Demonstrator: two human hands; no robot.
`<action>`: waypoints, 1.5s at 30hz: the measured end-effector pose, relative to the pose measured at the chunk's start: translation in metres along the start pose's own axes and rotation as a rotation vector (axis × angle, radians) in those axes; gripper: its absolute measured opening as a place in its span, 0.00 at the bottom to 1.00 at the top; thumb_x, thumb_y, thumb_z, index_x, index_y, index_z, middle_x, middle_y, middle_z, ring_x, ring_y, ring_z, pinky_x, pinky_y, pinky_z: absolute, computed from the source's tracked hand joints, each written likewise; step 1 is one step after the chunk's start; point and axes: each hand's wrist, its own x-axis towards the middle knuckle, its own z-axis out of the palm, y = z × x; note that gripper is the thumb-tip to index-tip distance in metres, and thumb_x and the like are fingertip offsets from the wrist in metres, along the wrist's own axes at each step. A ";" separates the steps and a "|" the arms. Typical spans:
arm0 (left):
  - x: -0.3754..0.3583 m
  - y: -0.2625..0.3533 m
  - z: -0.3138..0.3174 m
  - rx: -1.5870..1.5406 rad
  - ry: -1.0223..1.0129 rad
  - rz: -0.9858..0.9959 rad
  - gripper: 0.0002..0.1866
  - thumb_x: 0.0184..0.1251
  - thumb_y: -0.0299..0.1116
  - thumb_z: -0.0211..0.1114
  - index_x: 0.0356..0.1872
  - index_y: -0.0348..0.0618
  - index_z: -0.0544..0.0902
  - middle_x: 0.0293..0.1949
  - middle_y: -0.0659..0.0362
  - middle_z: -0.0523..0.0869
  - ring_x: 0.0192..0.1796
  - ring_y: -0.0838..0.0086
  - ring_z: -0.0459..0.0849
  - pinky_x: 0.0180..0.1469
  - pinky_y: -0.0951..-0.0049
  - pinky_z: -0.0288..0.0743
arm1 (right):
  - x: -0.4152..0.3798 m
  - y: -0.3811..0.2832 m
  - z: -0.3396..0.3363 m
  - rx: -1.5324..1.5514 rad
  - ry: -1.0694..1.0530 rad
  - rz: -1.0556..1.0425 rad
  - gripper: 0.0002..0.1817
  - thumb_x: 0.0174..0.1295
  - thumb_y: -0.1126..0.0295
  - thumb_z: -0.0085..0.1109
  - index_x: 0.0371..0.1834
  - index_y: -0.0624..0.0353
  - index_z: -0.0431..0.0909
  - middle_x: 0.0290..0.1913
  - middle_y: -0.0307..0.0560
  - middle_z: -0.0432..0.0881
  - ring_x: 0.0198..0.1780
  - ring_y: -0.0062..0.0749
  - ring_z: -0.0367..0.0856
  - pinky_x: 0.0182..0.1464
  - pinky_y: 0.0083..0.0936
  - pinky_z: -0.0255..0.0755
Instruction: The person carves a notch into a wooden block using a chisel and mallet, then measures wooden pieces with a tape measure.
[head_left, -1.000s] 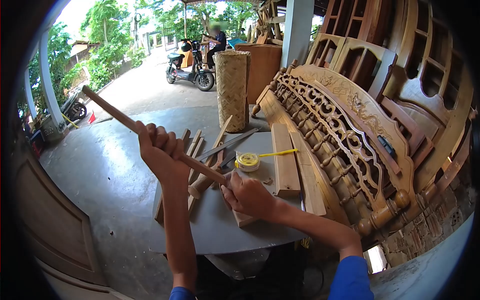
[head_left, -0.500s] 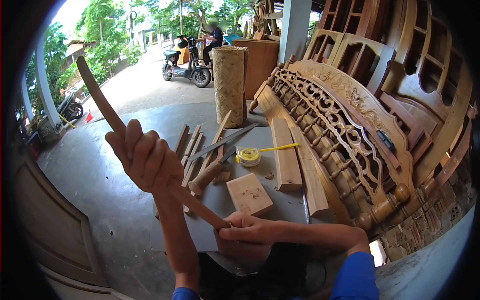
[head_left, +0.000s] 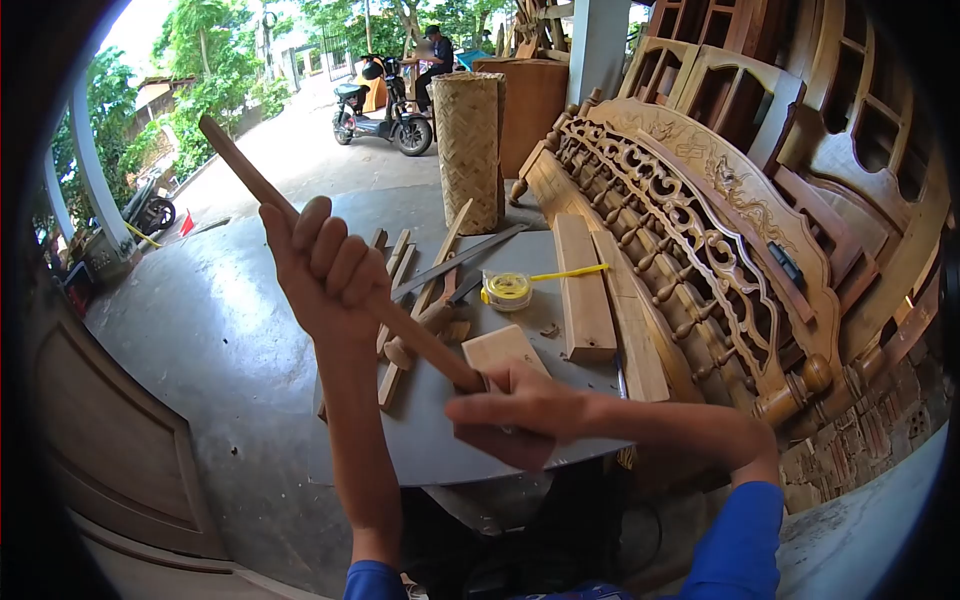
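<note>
My left hand (head_left: 328,268) is closed around a long, slightly curved wooden strip (head_left: 430,345), which slants from upper left down toward my lap. At the strip's lower end, my right hand (head_left: 530,400) is closed on a reddish-brown sheet that looks like sandpaper (head_left: 505,447), pressed around the wood. Part of the sheet hangs below the fingers. Just beyond my right hand lies a square wooden block (head_left: 503,348) on the grey board (head_left: 420,450). A wooden-handled tool (head_left: 428,325) lies behind the strip, partly hidden.
A yellow tape measure (head_left: 507,291) has its blade out to a thick wooden beam (head_left: 584,300). Thin sticks (head_left: 398,270) and a metal straightedge (head_left: 455,262) lie to the left. Carved wooden panels (head_left: 690,200) lean at right; a woven roll (head_left: 468,150) stands behind.
My right hand has moved right and slightly up the view with the sheet, which shows more now. The strip has shifted right and foreshortened. The view has tilted a little.
</note>
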 end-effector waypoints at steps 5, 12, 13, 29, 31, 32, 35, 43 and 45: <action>0.006 -0.021 0.008 0.630 0.609 0.379 0.25 0.65 0.57 0.46 0.18 0.51 0.57 0.10 0.70 0.50 0.11 0.84 0.45 0.11 0.81 0.43 | 0.027 0.001 -0.052 -0.986 0.385 -0.329 0.19 0.54 0.57 0.58 0.26 0.67 0.72 0.13 0.52 0.73 0.20 0.39 0.80 0.23 0.28 0.72; 0.020 -0.026 -0.006 0.682 0.865 0.359 0.24 0.68 0.49 0.47 0.15 0.52 0.53 0.11 0.70 0.49 0.12 0.83 0.44 0.12 0.81 0.42 | 0.041 0.028 -0.064 -1.201 0.568 -0.404 0.15 0.55 0.61 0.55 0.22 0.63 0.69 0.15 0.53 0.75 0.19 0.46 0.78 0.24 0.35 0.73; 0.018 -0.022 0.002 0.678 0.752 0.278 0.23 0.68 0.47 0.47 0.15 0.52 0.53 0.11 0.70 0.48 0.11 0.84 0.44 0.11 0.81 0.41 | 0.029 0.019 -0.043 -0.862 0.473 -0.268 0.15 0.56 0.62 0.54 0.24 0.66 0.72 0.16 0.54 0.76 0.20 0.41 0.79 0.27 0.33 0.72; -0.014 -0.025 0.056 -0.444 -0.635 -0.197 0.19 0.71 0.36 0.41 0.17 0.49 0.55 0.07 0.68 0.57 0.06 0.88 0.53 0.05 0.82 0.43 | -0.023 0.019 0.055 0.599 -0.500 0.041 0.16 0.61 0.59 0.52 0.25 0.61 0.74 0.19 0.35 0.73 0.22 0.12 0.67 0.24 0.15 0.61; -0.021 -0.006 0.050 0.061 -0.213 0.096 0.18 0.72 0.42 0.38 0.20 0.49 0.56 0.08 0.68 0.56 0.06 0.90 0.52 0.04 0.84 0.43 | -0.020 0.009 0.046 0.424 -0.356 0.028 0.16 0.62 0.61 0.52 0.22 0.61 0.73 0.19 0.34 0.72 0.22 0.14 0.67 0.24 0.16 0.61; -0.022 0.002 0.049 0.132 -0.129 -0.089 0.19 0.72 0.46 0.35 0.21 0.50 0.56 0.09 0.69 0.54 0.06 0.90 0.49 0.03 0.86 0.44 | -0.018 0.004 0.040 0.342 -0.284 0.022 0.16 0.62 0.62 0.51 0.21 0.61 0.73 0.18 0.34 0.71 0.21 0.15 0.66 0.24 0.16 0.61; -0.018 -0.001 0.037 0.256 -0.029 0.024 0.19 0.72 0.44 0.39 0.19 0.51 0.56 0.11 0.71 0.49 0.08 0.87 0.42 0.05 0.85 0.38 | -0.009 -0.004 0.007 -0.082 -0.148 -0.026 0.16 0.60 0.61 0.53 0.24 0.65 0.74 0.18 0.39 0.73 0.22 0.17 0.70 0.26 0.19 0.66; 0.025 -0.018 0.005 0.866 0.830 0.572 0.15 0.69 0.37 0.44 0.21 0.49 0.55 0.13 0.68 0.52 0.12 0.84 0.49 0.13 0.79 0.47 | 0.050 -0.001 -0.066 -1.453 0.596 -0.434 0.15 0.52 0.62 0.60 0.26 0.63 0.68 0.14 0.50 0.75 0.18 0.45 0.77 0.19 0.31 0.71; 0.043 -0.013 -0.011 0.802 1.013 0.578 0.12 0.69 0.34 0.40 0.24 0.46 0.56 0.14 0.67 0.52 0.13 0.82 0.49 0.13 0.79 0.47 | 0.071 0.001 -0.080 -1.623 0.732 -0.472 0.16 0.52 0.60 0.61 0.26 0.61 0.67 0.14 0.48 0.74 0.18 0.44 0.77 0.20 0.34 0.72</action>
